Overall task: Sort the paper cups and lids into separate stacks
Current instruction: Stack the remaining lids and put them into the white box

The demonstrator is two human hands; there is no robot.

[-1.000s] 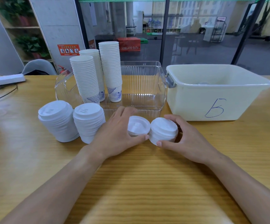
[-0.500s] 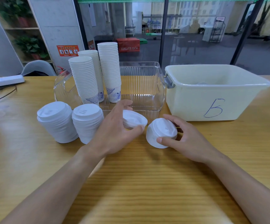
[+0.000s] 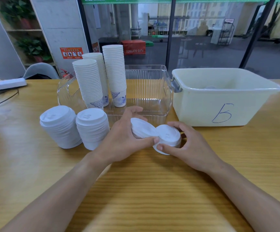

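My left hand [image 3: 120,139] grips a small bunch of white lids [image 3: 141,128], tilted toward the right. My right hand [image 3: 187,144] holds another short stack of lids [image 3: 168,138] tipped on the table, and the two bunches touch at their rims. Two tall lid stacks [image 3: 60,126] [image 3: 92,128] stand on the table to the left. Three tall stacks of paper cups [image 3: 89,82] [image 3: 115,74] stand inside the clear bin [image 3: 152,91] behind my hands.
A cream plastic tub [image 3: 219,101] marked with a blue letter sits at the right, close behind my right hand. A white power strip [image 3: 7,83] and cables lie at the far left. Bare wooden table [image 3: 144,190] spreads in front of me.
My left hand lifted its lids off the table, tilted them and brought them against the right hand's stack. The right hand tipped its stack toward the left.
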